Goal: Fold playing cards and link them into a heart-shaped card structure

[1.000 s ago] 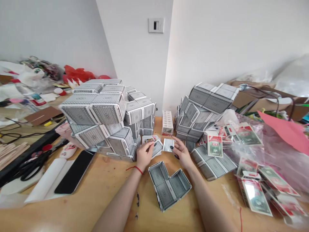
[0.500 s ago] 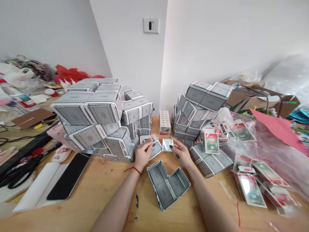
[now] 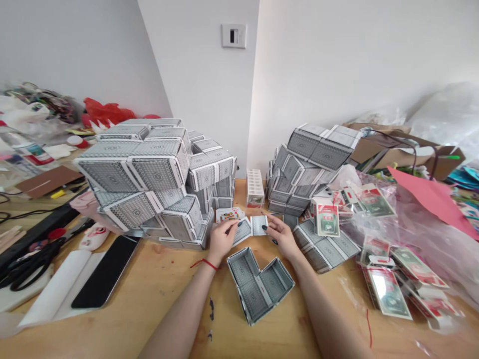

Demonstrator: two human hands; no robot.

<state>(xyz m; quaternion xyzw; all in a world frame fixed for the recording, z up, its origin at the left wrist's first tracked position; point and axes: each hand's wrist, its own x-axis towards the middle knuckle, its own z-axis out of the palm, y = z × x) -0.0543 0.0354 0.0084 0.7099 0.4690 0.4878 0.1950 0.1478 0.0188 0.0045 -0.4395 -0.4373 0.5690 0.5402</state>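
Note:
My left hand (image 3: 223, 237) pinches a grey-backed playing card (image 3: 242, 231) between thumb and fingers. A second playing card (image 3: 258, 225), also grey-patterned, is gripped at its right edge by my right hand (image 3: 280, 234). The two cards meet or nearly meet at their inner edges. Just behind my left hand lie several face-up playing cards (image 3: 229, 214). Between my forearms sits an open heart-shaped box (image 3: 258, 289) made of the same cards. A closed card-covered box (image 3: 327, 247) stands right of my right hand.
Stacked card-covered boxes rise at the left (image 3: 157, 169) and right (image 3: 299, 169). A clear-wrapped pack of card boxes (image 3: 255, 188) stands between them. Red-and-green card packs (image 3: 389, 291) lie at right. A phone (image 3: 107, 271) and black scissors (image 3: 37, 259) lie at left.
The right-hand card has tilted slightly, so its grey pattern shows where there was glare. My hands stay in nearly the same place, and the view has shifted slightly.

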